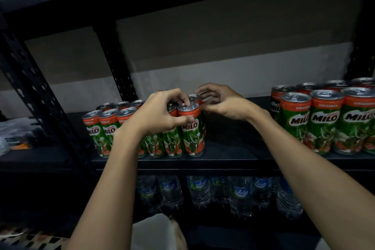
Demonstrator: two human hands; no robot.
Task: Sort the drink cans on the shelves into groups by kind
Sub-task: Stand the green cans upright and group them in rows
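Front Milo can (pixel 192 130) is held upright at the right end of the left can group (pixel 109 128), on the middle shelf (pixel 233 158), touching its neighbour. Left hand (pixel 160 115) is wrapped on it: thumb across the label, fingertip pressed on the lid. Right hand (pixel 221 103) is curled behind, at a rear can (pixel 195 98); whether that can is actually gripped can't be told, fingers partly hidden. Second Milo group (pixel 324 119) stands well apart to the right, same shelf.

Risks, as judged: cans are packed tight, so a nudged neighbour could be tipped & a row toppled. Front row sits near the shelf edge; a can knocked fwd could be dropped onto the water bottles (pixel 203 191) below. Dim light; labels could be misread.
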